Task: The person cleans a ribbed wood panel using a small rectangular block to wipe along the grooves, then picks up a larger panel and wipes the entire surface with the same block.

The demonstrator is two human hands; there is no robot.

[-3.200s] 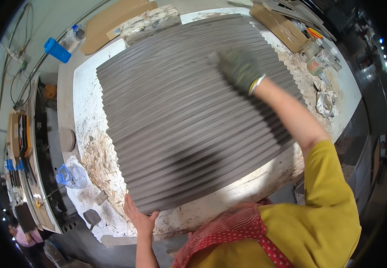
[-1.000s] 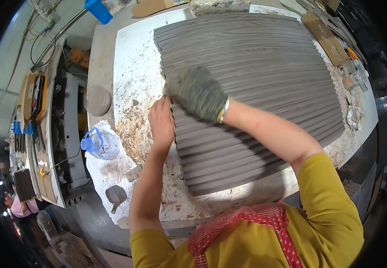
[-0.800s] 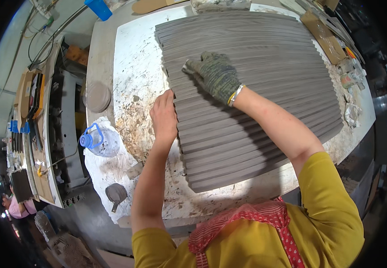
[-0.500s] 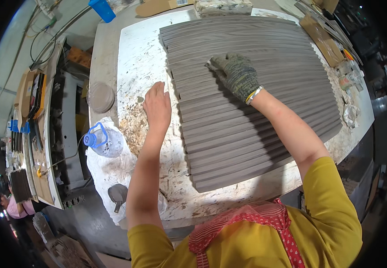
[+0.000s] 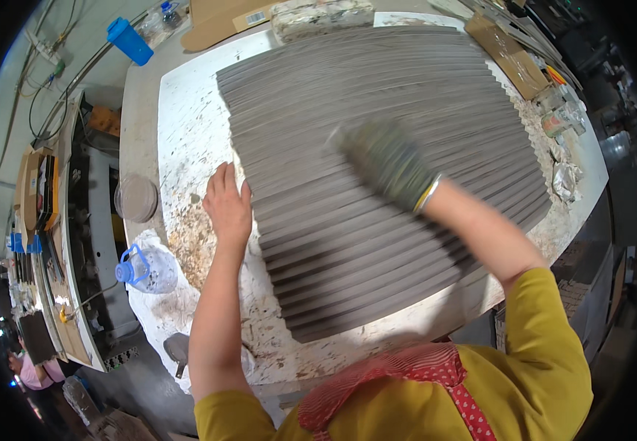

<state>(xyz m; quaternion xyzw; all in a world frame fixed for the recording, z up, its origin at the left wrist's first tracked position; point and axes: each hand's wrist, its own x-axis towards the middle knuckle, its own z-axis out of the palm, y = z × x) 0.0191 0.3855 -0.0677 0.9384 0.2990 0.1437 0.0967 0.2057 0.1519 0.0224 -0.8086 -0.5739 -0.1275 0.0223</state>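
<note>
A broad spread of long grey strips (image 5: 377,184), laid edge over edge like a fan, covers most of a white, stained worktable (image 5: 186,140). My left hand (image 5: 226,206) is bare and lies flat on the table, fingers together, touching the left ends of the strips. My right hand (image 5: 384,162) wears a grey-green knitted glove and lies palm down on the middle of the spread. It is blurred with motion and holds nothing.
A clear plastic jug with a blue cap (image 5: 145,268) lies at the table's left edge, near a round grey disc (image 5: 136,198). Cardboard pieces (image 5: 506,51) and small jars (image 5: 561,117) sit at the far right. A blue container (image 5: 129,40) stands at the back left.
My gloved right hand has swept from the left edge of the strips toward their middle. My left hand stayed at the strips' left ends. The view has shifted slightly.
</note>
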